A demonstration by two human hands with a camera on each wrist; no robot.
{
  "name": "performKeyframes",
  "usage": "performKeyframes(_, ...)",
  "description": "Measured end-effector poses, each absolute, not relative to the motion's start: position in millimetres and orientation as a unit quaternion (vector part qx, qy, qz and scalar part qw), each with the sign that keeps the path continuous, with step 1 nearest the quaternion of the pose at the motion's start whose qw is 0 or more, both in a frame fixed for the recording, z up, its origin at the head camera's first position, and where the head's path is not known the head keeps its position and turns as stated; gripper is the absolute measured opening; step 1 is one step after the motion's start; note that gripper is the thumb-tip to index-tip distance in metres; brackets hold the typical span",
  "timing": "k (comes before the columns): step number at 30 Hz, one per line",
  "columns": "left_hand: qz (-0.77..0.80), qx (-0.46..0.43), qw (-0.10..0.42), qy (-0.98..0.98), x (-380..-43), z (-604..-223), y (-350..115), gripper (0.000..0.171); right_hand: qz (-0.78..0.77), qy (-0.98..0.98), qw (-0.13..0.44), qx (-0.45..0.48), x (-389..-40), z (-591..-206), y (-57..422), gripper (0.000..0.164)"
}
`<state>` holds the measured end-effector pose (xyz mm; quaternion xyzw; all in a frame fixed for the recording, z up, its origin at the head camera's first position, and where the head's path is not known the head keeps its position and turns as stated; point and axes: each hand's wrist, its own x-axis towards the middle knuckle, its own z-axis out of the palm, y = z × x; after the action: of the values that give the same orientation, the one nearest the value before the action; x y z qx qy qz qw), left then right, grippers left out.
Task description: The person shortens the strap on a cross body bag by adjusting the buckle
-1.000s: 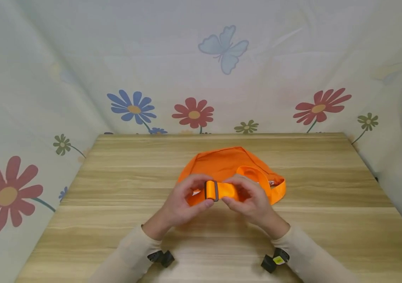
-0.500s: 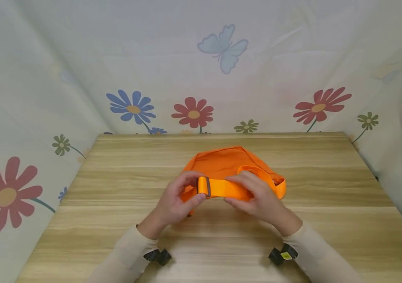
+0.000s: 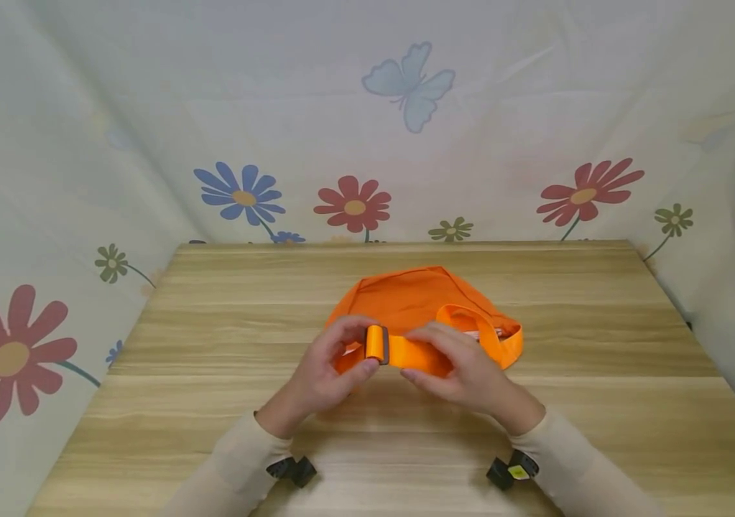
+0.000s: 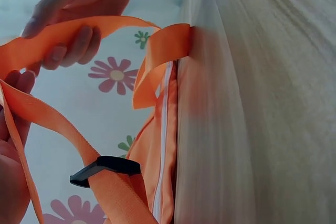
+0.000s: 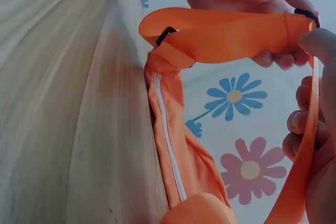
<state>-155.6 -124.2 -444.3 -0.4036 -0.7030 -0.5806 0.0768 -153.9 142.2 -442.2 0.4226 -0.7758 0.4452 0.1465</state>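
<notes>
An orange fabric bag [image 3: 406, 294] lies on the table, its webbing strap [image 3: 411, 353] raised in front of it. My left hand [image 3: 322, 370] pinches the strap at a dark slider buckle [image 3: 386, 345], thumb below and fingers above. A short way to the right, my right hand [image 3: 470, 373] pinches the flat strap between thumb and fingers. In the left wrist view, a second black buckle [image 4: 107, 166] sits on the strap close to the bag. A white zipper [image 5: 169, 140] runs along the bag's edge in the right wrist view.
The wood-grain table [image 3: 212, 301] extends around the bag on all sides. Behind it hangs a pale cloth backdrop [image 3: 289, 122] printed with flowers and a butterfly. A strap loop [image 3: 509, 348] rests at the bag's right end.
Both hands spread apart, lengthening the strap between them, then came slightly closer again. The buckle now sits a little left of where it was one second ago. The bag stays in place.
</notes>
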Motion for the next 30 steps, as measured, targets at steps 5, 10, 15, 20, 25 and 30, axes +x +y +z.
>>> performKeyframes(5, -0.583, -0.404, 0.062, -0.702, -154.6, -446.0, -122.0, 0.043, 0.447, -0.775, 0.151, 0.421, -150.6, -440.4, 137.0, 0.042)
performKeyframes(10, -0.58, -0.381, 0.034, -0.719, -151.6, -443.8, -120.7, 0.046, 0.421, -0.784, 0.172, 0.422, -149.2, -434.6, 134.8, 0.04)
performKeyframes(15, -0.57, -0.361, 0.029, -0.738, -151.0, -441.1, -118.4, 0.046, 0.385, -0.793, 0.187, 0.433, -149.7, -428.6, 133.6, 0.046)
performKeyframes(20, -0.562, -0.344, 0.043, -0.751, -151.0, -438.1, -120.3, 0.045, 0.316, -0.823, 0.213, 0.422, -151.4, -424.1, 137.2, 0.058)
performKeyframes(25, -0.557, -0.327, 0.059, -0.761, -151.8, -435.7, -129.8, 0.046, 0.311, -0.821, 0.226, 0.422, -155.7, -424.8, 147.5, 0.048)
performKeyframes(30, -0.558, -0.346, 0.055, -0.752, -152.6, -437.0, -134.5, 0.047, 0.358, -0.795, 0.216, 0.44, -157.7, -429.4, 152.0, 0.041)
